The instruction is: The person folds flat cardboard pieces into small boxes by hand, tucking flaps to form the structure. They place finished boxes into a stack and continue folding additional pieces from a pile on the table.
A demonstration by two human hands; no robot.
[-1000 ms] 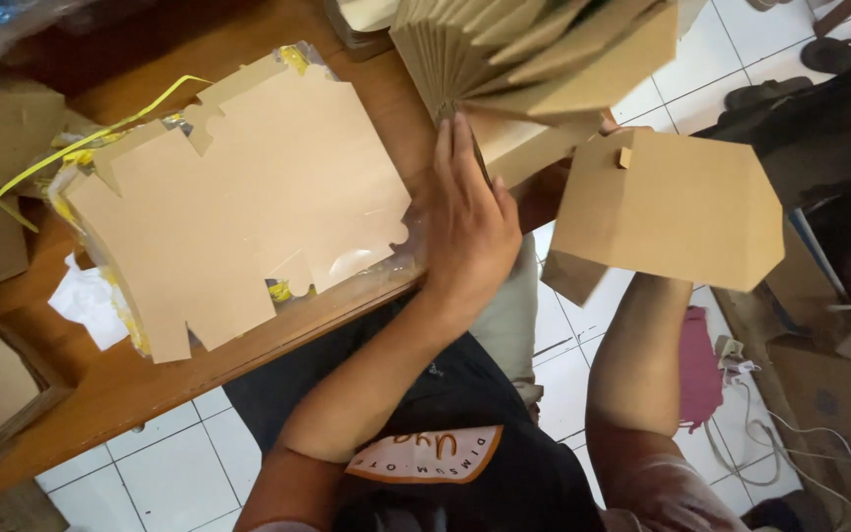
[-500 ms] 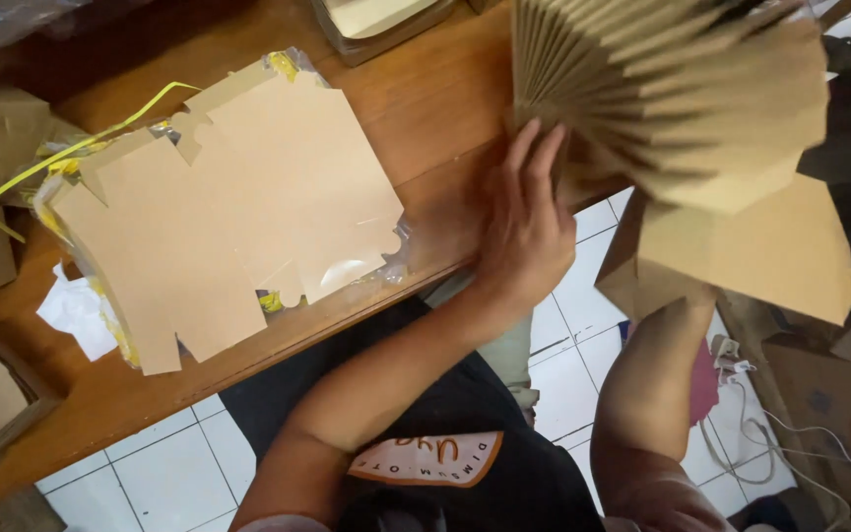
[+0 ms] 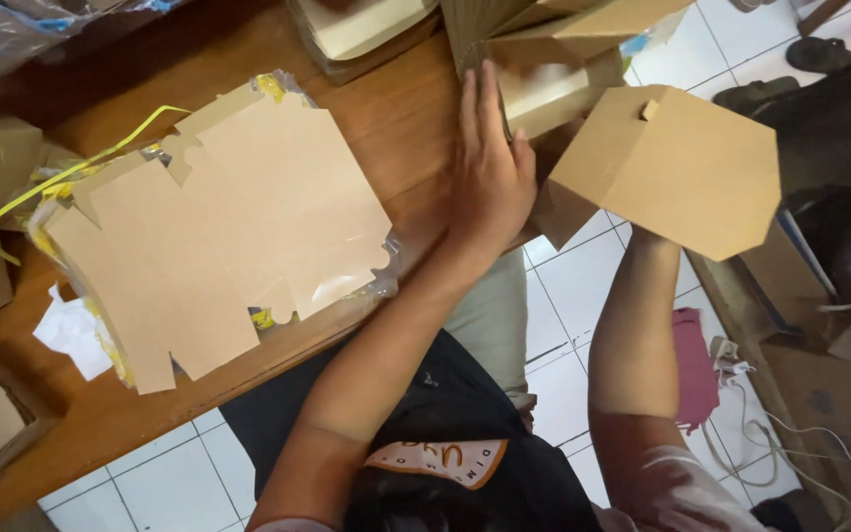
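A stack of flat brown die-cut cardboard blanks [image 3: 219, 236] lies on the wooden desk [image 3: 386, 108] at about nine o'clock, resting in torn clear plastic wrap [image 3: 376, 281]. A yellow strap [image 3: 71, 172] loops from its ten o'clock edge. A crumpled white paper [image 3: 71, 330] sits just beside the stack at eight o'clock. Toward twelve o'clock a shallow tray [image 3: 357, 30] holds pale sheets. The white tiled floor [image 3: 573, 286] shows at five o'clock, with a pink cloth [image 3: 693, 369] and white cables [image 3: 751, 424] near four o'clock.
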